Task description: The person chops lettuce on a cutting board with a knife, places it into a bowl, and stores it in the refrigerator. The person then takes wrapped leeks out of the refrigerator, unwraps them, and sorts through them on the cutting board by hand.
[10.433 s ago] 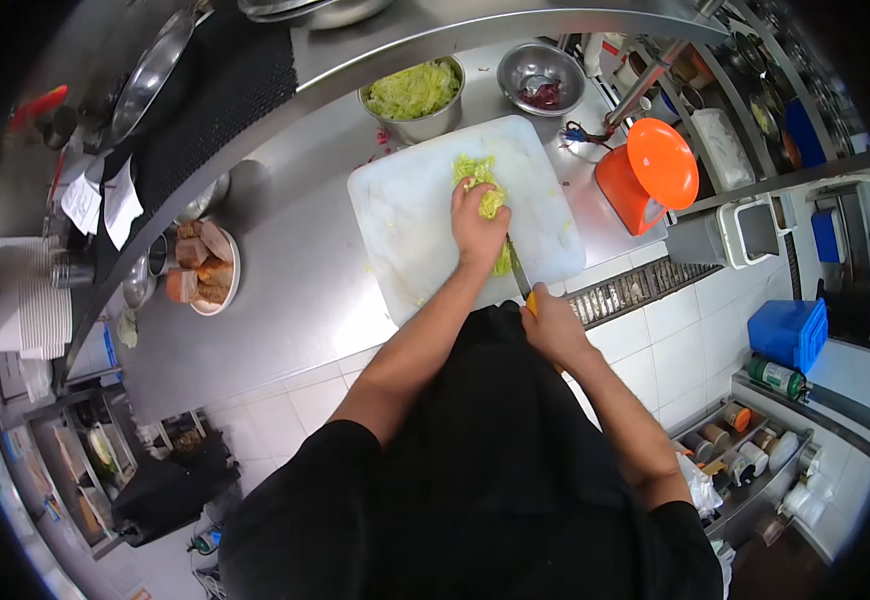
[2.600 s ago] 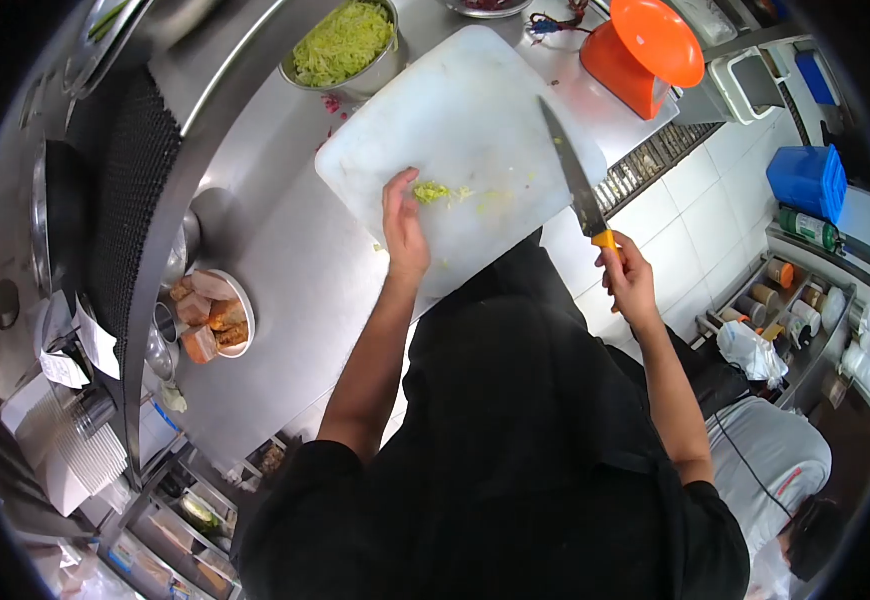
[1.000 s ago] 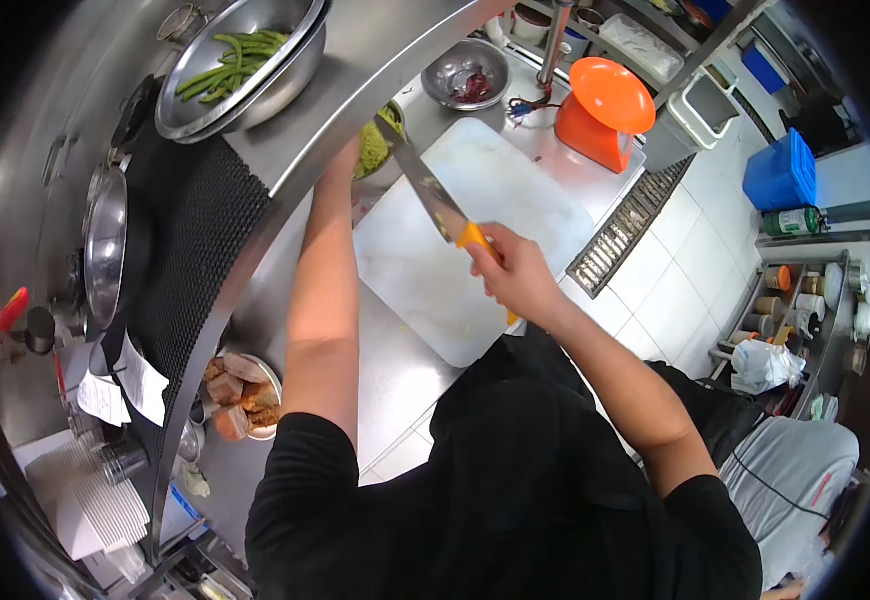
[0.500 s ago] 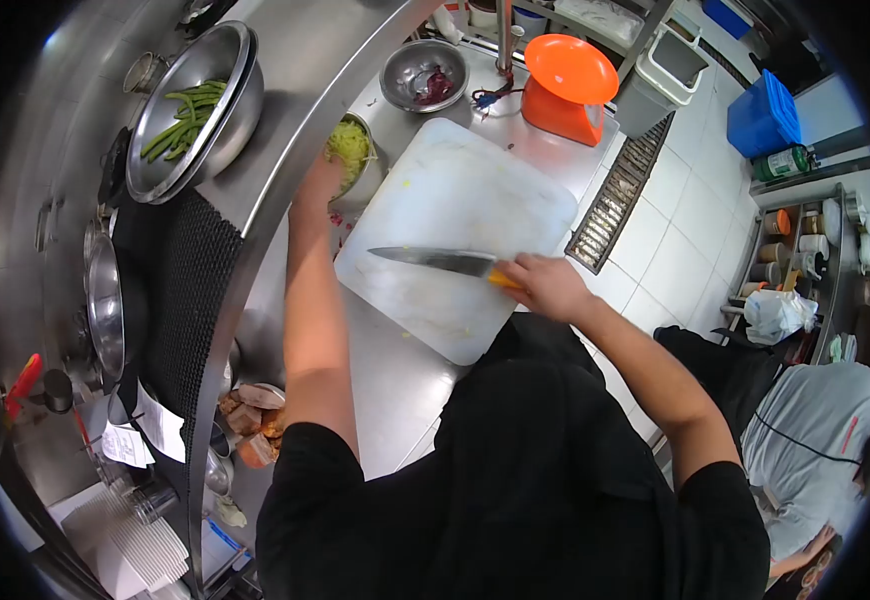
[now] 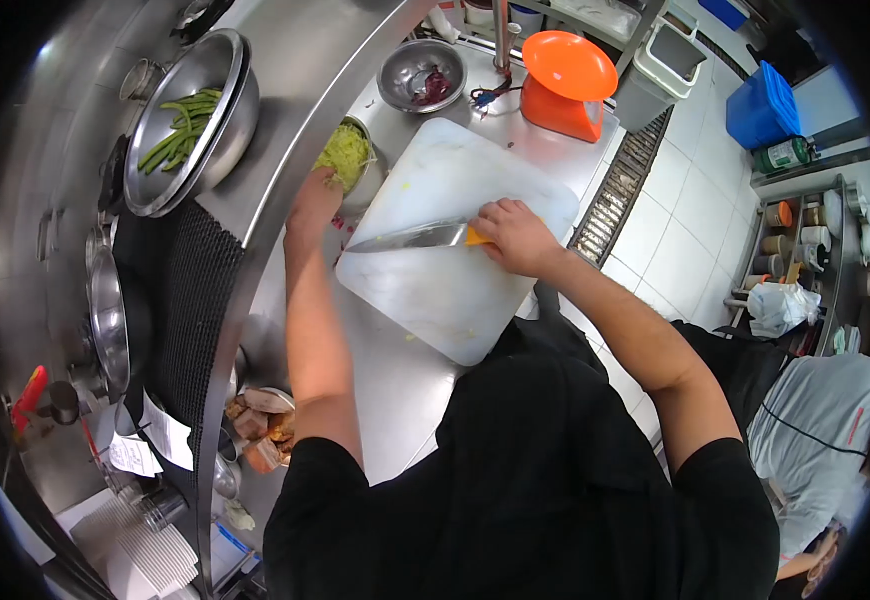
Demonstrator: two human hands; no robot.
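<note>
My right hand (image 5: pixel 517 236) is closed around the yellow handle of a chef's knife (image 5: pixel 410 238). Its blade lies nearly flat over the white cutting board (image 5: pixel 465 180), tip pointing left to the board's edge. At the near rim of a metal container (image 5: pixel 375 172) full of shredded green vegetable (image 5: pixel 345 152), my left hand (image 5: pixel 315 200) has its fingers curled; their tips are partly hidden. A few green bits lie on the board, and small dark red scraps sit on the counter beside the container.
Behind the board are a metal bowl (image 5: pixel 421 76) with dark red pieces and an orange kitchen scale (image 5: pixel 565 85). On the left shelf (image 5: pixel 345 75) stand nested bowls (image 5: pixel 240 135) with green beans. A co-worker in a grey shirt (image 5: pixel 815 430) is at right.
My left hand has drawn back from inside the container to its near rim, uncovering more shredded vegetable. My right hand and the knife have moved left and slightly away from me.
</note>
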